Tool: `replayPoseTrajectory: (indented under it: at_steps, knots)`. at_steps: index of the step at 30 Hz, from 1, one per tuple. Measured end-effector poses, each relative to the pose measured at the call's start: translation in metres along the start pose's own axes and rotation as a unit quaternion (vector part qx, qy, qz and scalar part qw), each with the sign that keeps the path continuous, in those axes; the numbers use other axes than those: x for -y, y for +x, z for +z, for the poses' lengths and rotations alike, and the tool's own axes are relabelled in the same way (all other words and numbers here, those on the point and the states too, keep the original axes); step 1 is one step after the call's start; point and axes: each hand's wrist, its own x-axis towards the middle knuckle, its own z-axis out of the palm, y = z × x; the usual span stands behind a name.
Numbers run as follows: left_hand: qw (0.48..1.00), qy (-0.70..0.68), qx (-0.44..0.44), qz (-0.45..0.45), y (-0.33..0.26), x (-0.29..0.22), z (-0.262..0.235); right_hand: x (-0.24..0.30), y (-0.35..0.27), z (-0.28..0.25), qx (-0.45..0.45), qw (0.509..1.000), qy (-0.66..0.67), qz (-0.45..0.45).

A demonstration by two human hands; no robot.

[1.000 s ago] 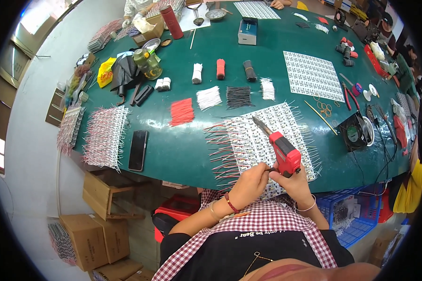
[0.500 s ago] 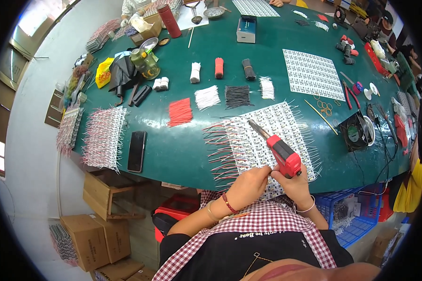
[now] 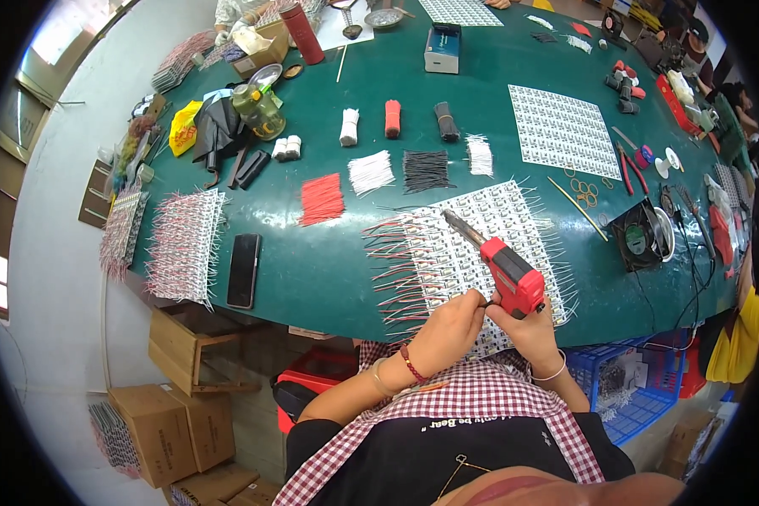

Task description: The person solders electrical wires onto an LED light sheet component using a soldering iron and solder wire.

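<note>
My right hand [image 3: 527,325] grips a red soldering gun [image 3: 508,270] whose metal tip points up and left over a white panel of small circuit boards [image 3: 468,244] with red and black wires sticking out on its left side. My left hand [image 3: 447,329] rests on the panel's near edge beside the gun, fingers pinched on something thin that I cannot make out. Both hands sit at the near edge of the green table [image 3: 312,270].
A black phone [image 3: 244,258] and a wired panel [image 3: 184,244] lie to the left. Bundles of red [image 3: 321,199], white [image 3: 369,172] and black wires [image 3: 427,170] lie beyond. A small fan [image 3: 641,236] and pliers [image 3: 628,167] sit right. Cardboard boxes [image 3: 160,426] stand below.
The soldering gun has shifted slightly left along the panel between frames, and both hands have stayed at the near edge.
</note>
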Motion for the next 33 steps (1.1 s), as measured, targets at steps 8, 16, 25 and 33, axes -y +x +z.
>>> replayPoseTrajectory:
  at_steps: [8,16,25,33]
  knots:
    - [0.998,-0.057,-0.029,-0.014,0.001,-0.005,0.002,-0.010,-0.001,0.001,-0.005,0.999,0.044,-0.026]
    - [0.997,-0.048,-0.049,-0.027,-0.001,-0.002,0.002,-0.003,0.000,0.001,0.008,0.998,-0.019,-0.062]
    - [0.997,0.050,-0.019,0.064,0.003,0.001,-0.010,-0.001,0.002,0.002,-0.011,0.996,-0.008,-0.089]
    - [0.998,0.023,0.002,0.066,0.005,-0.003,-0.017,0.001,-0.003,0.004,0.003,0.998,0.039,-0.039]
